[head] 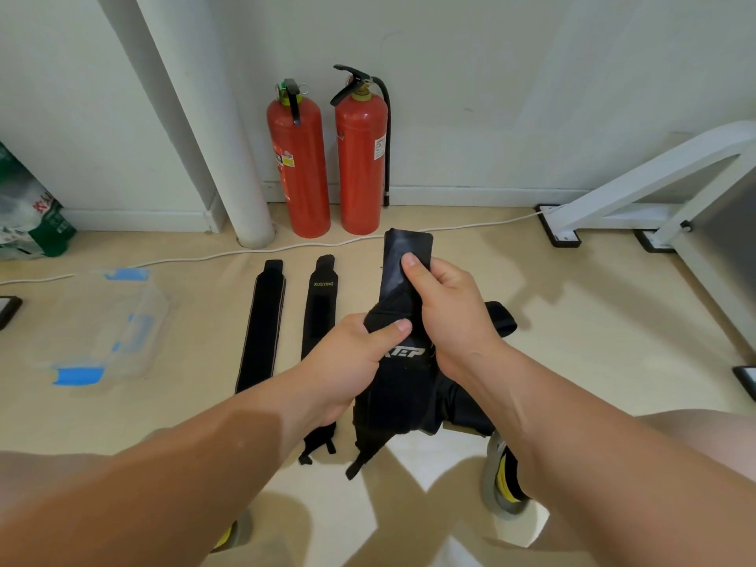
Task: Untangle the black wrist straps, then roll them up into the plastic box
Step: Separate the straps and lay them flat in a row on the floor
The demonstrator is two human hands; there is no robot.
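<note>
Both hands hold a tangled bunch of black wrist straps (403,386) above the floor. My right hand (450,317) grips the upper flat end of a strap, thumb pressed on it. My left hand (352,358) pinches the strap lower down, beside white lettering. More strap hangs below and loops out to the right behind my right wrist. Two untangled black straps lie flat and straight on the floor: one at the left (262,325), one (319,304) with yellow lettering, partly hidden by my left hand. The clear plastic box (110,321) with blue clips sits on the floor at the left.
Two red fire extinguishers (327,165) stand against the wall behind the straps, next to a white pipe (229,157). A white cable (204,255) runs along the floor. A white metal frame (638,198) stands at the right. A green bag (28,214) leans at the far left.
</note>
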